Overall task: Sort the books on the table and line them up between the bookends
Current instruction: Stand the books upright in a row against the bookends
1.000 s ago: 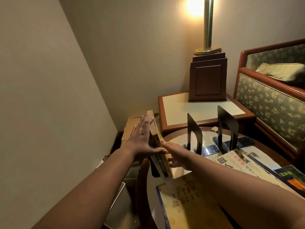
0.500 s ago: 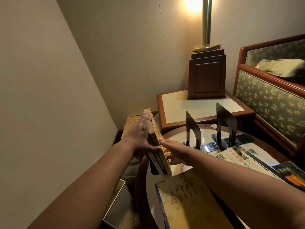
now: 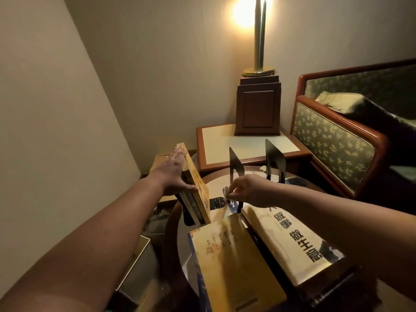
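Note:
Several upright books point(image 3: 199, 192) with a yellow cover stand tilted at the left rim of the round table point(image 3: 215, 183). My left hand point(image 3: 174, 174) presses flat on their left side, thumb across the near edge. A black bookend foot point(image 3: 186, 218) shows under them. My right hand point(image 3: 249, 190) is at the foot of the middle bookend point(image 3: 235, 164), with curled fingertips pinching its lower part. A second black bookend point(image 3: 274, 162) stands further right. A tan book point(image 3: 227, 257) and a white book with black characters point(image 3: 292, 242) lie flat near me.
Behind the round table is a wooden side table point(image 3: 221, 143) carrying a lamp base point(image 3: 257, 109). A patterned sofa point(image 3: 333, 143) fills the right. A cardboard box point(image 3: 157, 162) and a bin point(image 3: 137, 269) sit on the floor at the left, by the wall.
My right hand has left the upright books and moved right to the middle bookend. My left hand still presses the books. The view has shifted closer to the table.

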### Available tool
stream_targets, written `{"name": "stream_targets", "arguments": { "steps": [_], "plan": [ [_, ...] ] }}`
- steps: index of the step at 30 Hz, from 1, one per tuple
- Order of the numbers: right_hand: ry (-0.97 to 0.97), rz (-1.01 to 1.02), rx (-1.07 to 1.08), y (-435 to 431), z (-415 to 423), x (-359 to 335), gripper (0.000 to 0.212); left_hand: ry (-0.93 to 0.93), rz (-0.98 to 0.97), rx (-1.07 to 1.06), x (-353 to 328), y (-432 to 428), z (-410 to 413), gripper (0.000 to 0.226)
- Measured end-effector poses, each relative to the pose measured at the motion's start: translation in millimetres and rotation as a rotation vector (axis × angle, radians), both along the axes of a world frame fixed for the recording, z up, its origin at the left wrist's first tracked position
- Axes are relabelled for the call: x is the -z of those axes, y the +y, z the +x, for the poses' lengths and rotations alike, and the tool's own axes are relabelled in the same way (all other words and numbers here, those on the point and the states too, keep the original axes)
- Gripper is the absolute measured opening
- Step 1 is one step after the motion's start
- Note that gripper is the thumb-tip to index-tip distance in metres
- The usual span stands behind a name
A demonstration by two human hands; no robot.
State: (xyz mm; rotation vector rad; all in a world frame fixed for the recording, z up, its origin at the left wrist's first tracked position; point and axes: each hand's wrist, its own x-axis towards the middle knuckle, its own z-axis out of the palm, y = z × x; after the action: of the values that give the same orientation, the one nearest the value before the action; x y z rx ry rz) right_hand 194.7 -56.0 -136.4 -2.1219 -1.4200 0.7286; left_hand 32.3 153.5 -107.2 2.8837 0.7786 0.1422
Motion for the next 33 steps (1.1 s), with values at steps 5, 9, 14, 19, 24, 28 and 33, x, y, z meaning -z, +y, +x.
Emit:
{"name": "stream_targets", "arguments": {
  "steps": [5,9,14,19,24,28,33],
  "plan": [
    [-0.324,-0.131,-0.042,-41,12,13,0.042,0.074,-0.019,-0.038,-15,-8,11,0.129],
    [-0.384,-0.213,-0.046,-59,6,20,0.071,0.112,-0.021,-0.076,-20,-14,15,0.126],
    [-0.383,-0.276,-0.038,-67,0,21,0.082,0.152,-0.007,-0.097,-24,-17,17,0.121],
    [-0.441,-0.399,-0.07,-76,2,11,0.083,0.184,-0.001,-0.107,-22,-17,22,0.117],
    [-0.573,-0.425,-0.082,-77,-8,20,0.093,0.184,-0.033,-0.105,-10,-14,22,0.128],
    [-0.582,-0.428,-0.059,-72,-14,23,0.085,0.167,-0.022,-0.09,-8,-14,20,0.132],
    [-0.561,-0.354,-0.094,-76,-17,20,0.076,0.157,-0.012,-0.086,-6,-16,18,0.13]
  ]
}}
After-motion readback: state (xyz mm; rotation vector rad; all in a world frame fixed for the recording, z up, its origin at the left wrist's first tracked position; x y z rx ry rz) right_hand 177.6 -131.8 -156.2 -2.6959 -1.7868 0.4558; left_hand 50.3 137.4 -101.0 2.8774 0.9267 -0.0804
